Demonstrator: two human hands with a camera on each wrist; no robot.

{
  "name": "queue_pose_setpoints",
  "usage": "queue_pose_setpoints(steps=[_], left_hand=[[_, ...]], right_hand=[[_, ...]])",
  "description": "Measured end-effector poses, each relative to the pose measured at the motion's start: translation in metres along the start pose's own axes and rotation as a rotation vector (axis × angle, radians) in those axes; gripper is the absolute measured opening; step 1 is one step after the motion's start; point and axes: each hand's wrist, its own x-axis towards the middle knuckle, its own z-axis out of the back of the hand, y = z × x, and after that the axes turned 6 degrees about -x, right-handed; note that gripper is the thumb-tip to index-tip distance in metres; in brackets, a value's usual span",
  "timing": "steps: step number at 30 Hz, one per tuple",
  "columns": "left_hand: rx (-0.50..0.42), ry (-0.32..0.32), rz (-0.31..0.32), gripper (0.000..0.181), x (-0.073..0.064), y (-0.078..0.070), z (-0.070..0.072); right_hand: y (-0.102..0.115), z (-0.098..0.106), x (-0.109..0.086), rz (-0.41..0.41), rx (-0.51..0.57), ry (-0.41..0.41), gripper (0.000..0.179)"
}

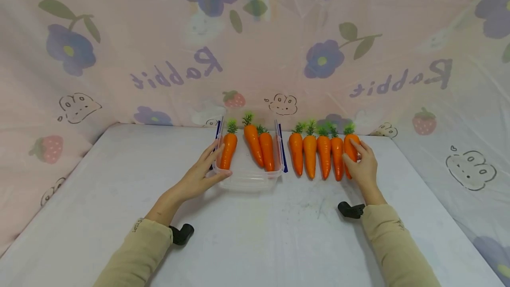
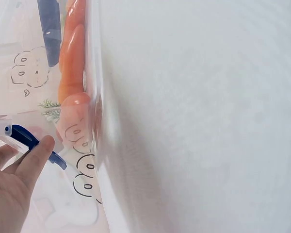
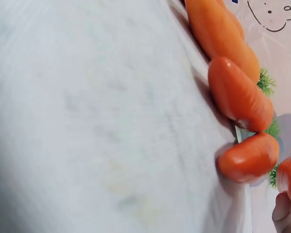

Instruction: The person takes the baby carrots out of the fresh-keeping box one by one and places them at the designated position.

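A clear plastic container [image 1: 250, 182] with blue side clips holds three orange carrots with green tops, one of them a carrot [image 1: 229, 150] by its left wall. My left hand [image 1: 199, 175] touches the container's front left corner, fingers fairly straight along the left side and thumb at the front rim. In the left wrist view a blue clip [image 2: 25, 136] is by those fingers. To the right, my right hand [image 1: 363, 165] grips the rightmost carrot [image 1: 350, 145] of a row, thumb on its left and fingers on its right. In the right wrist view, fingertips show under that carrot [image 3: 290, 178].
Several more carrots [image 1: 311, 156] lie side by side between the container and my right hand, tips towards me. A white tabletop [image 1: 255, 242] spreads below. Behind it hangs a printed cloth [image 1: 255, 52]. Black wrist mounts [image 1: 183, 234] sit at both cuffs.
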Motion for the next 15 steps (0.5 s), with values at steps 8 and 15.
queue_pose_setpoints(steps=[8, 15], left_hand=[[-0.014, 0.009, 0.004, 0.081, 0.001, 0.001, 0.000], [0.004, 0.004, -0.002, 0.081, 0.001, 0.000, 0.001]], right_hand=[[-0.011, -0.001, 0.003, -0.047, -0.031, 0.090, 0.051], [-0.020, -0.004, 0.004, -0.050, -0.032, 0.100, 0.049]])
